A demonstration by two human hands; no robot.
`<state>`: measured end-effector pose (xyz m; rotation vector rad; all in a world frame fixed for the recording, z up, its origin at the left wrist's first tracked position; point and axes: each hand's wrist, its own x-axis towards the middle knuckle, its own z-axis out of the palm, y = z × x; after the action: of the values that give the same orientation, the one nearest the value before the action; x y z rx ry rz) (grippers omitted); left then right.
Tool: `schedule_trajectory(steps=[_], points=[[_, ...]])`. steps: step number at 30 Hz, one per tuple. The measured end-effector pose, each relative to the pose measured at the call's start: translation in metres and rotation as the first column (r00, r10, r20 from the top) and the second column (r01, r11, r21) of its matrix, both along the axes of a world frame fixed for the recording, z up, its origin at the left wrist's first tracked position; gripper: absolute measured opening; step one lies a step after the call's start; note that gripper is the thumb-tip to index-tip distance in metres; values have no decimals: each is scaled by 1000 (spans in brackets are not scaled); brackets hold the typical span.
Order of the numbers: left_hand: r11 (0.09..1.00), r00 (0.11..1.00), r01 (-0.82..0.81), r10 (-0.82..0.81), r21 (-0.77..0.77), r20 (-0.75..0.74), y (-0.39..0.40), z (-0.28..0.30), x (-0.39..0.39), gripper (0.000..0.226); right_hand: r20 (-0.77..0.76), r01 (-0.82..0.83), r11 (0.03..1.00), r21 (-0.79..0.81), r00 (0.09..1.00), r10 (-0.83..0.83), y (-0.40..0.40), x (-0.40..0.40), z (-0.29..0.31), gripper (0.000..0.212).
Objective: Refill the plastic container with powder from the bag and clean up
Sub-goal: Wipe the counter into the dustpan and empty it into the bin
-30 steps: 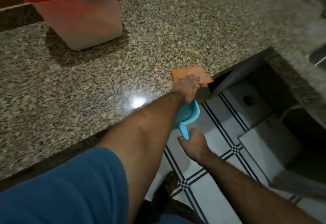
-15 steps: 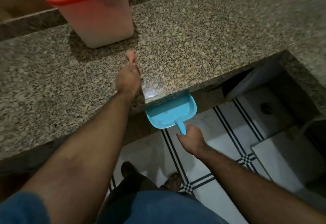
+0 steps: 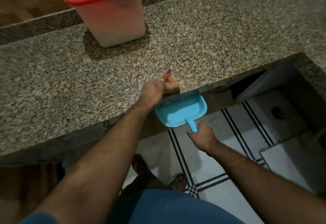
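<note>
A translucent plastic container [image 3: 112, 17] with a red lid stands shut at the back of the granite counter [image 3: 202, 38]. My right hand [image 3: 202, 137] grips the handle of a blue dustpan [image 3: 183, 111], held just under the counter's front edge with its mouth against the stone. Above the pan, at the counter's edge, my left hand [image 3: 153, 91] holds a small orange cloth [image 3: 170, 82] between its fingers. The powder bag is out of view.
Below the counter lies a white tiled floor [image 3: 220, 162] with dark double lines, and my feet [image 3: 178, 181] stand on it. At the right the counter turns a corner around a dark recess [image 3: 275, 89]. A raised granite ledge [image 3: 35, 28] runs behind the container.
My left hand has swept the orange cloth from mid-counter back to the front edge above the dustpan. The dustpan has stayed under the edge in my right hand.
</note>
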<state>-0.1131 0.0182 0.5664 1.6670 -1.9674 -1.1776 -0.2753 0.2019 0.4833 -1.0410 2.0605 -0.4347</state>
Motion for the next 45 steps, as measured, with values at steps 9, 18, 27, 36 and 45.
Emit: schedule_trajectory(steps=[9,18,27,36,45], points=[[854,703,-273,491,-443,514,2,-5,126,35,-30,-14,1000,8,999,14,-1,2,-1,22],[960,974,225,-219,-165,54,22,-17,-55,37,-21,-4,1000,0,1000,4,9,14,1,16],[991,991,132,-133,10,14,30,13,-40,47,-22,-18,999,-30,1000,18,40,12,-4,16],[998,990,2,7,-61,139,119,18,45,29,-6,-108,993,-50,994,108,53,60,16,32],[854,889,-455,451,-251,-78,151,51,223,54,-2,-443,896,-25,896,443,60,195,28,37]])
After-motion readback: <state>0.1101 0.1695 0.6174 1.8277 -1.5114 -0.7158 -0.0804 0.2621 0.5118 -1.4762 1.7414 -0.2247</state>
